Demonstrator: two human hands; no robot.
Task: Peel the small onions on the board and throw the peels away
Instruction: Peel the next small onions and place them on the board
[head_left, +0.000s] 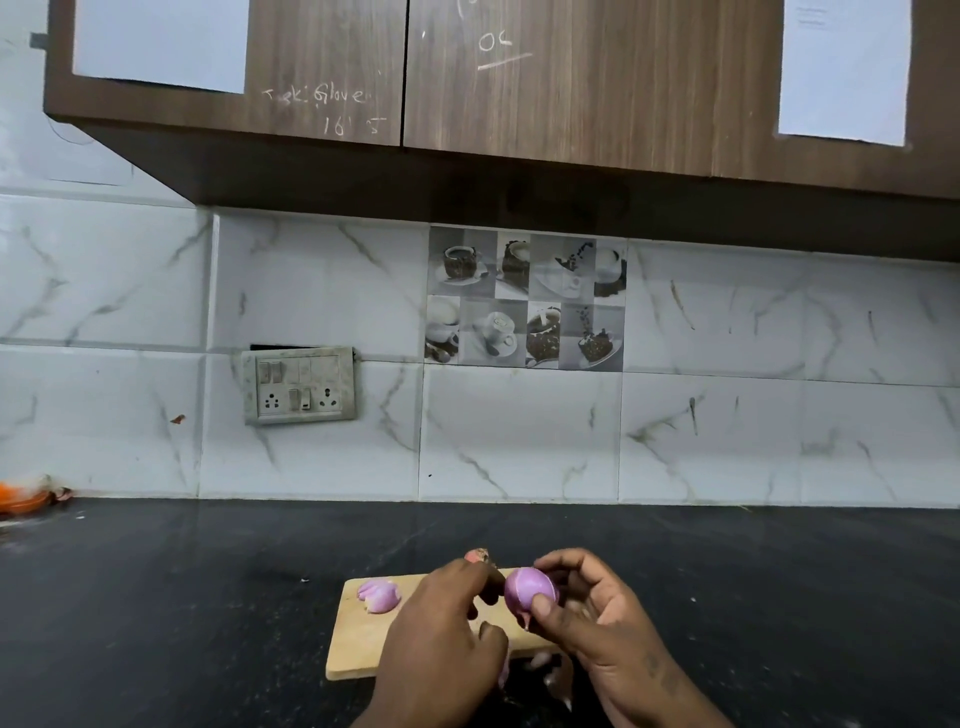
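A small wooden cutting board (358, 636) lies on the black counter near the bottom middle. My right hand (592, 618) holds a peeled pink onion (527, 587) between thumb and fingertips, just above the board's right end. My left hand (447, 639) hovers over the board beside the onion, its fingers curled, the fingertips close to the onion's left side. Another pink peeled onion (379, 595) rests on the board's far left corner. An unpeeled onion (478, 556) shows just behind my left hand. Pink peel scraps (545, 670) lie on the counter below my hands.
The black stone counter (182, 597) stretches left and right of the board. A tiled wall with a switch and socket plate (300, 385) stands behind it. An orange object (23, 496) sits at the far left edge. Wooden cabinets (405, 88) hang overhead.
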